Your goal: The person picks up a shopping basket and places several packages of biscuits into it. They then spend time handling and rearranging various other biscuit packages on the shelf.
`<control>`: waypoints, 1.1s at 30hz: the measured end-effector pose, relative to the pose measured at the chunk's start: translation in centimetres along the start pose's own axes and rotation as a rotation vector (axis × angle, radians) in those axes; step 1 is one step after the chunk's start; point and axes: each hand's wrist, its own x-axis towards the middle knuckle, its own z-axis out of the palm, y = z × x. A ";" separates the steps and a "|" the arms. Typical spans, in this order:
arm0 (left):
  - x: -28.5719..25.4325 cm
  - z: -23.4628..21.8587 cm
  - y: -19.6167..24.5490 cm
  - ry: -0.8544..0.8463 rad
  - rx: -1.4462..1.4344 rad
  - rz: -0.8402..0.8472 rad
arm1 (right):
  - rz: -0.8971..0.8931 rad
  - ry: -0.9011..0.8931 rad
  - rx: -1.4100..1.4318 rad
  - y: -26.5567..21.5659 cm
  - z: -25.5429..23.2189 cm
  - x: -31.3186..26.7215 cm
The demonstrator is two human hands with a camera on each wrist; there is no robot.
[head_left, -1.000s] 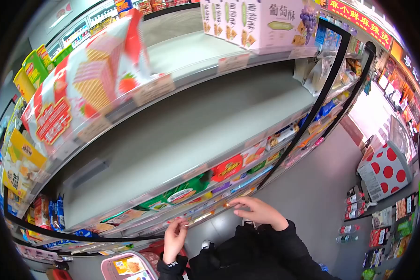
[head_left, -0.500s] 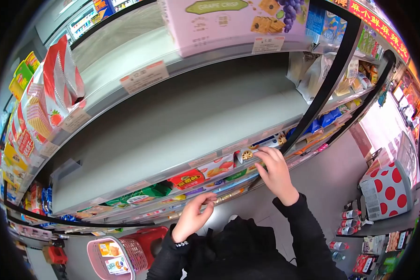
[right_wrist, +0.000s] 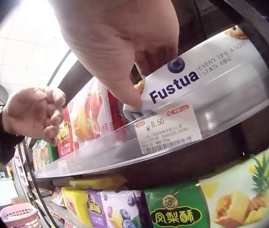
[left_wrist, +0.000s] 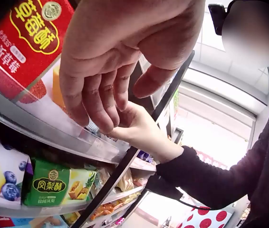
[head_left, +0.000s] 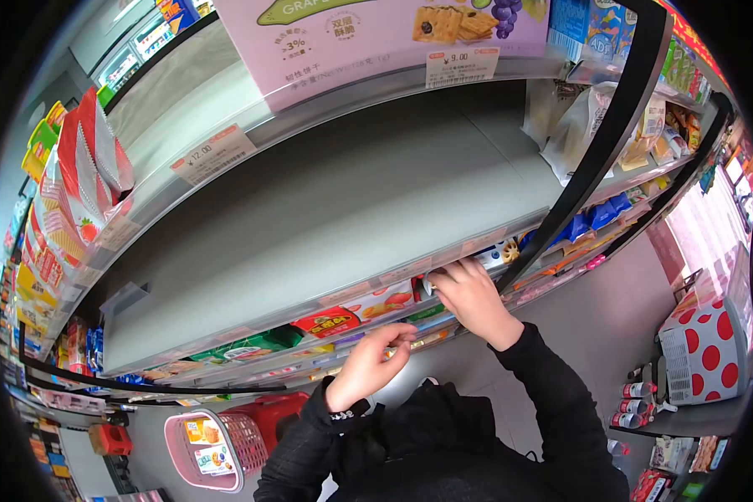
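We see a long shelf with a clear plastic lip; on it lies a white, oblong, blueberry-printed Fustua packet, whose end we pinch in the right hand; our left hand hangs apart, fingers loosely bent; a white paper price tag fronts the packet.

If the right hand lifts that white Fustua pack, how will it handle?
The white Fustua pack will probably stay fairly stiff: its printed face looks straight. Held near one end by the right hand, it may tilt. The clear shelf lip standing before it could snag its lower edge.
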 end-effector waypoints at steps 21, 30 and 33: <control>-6.5 -1.7 -3.7 0.970 -0.066 -0.002 | 0.140 0.064 0.326 -1.6 0.1 0.8; -4.5 -3.5 -6.0 0.782 0.023 0.036 | 0.130 0.028 0.364 -1.6 1.8 2.0; -4.6 -4.0 -6.0 0.726 0.014 -0.034 | 0.122 0.074 0.402 -1.7 1.8 2.1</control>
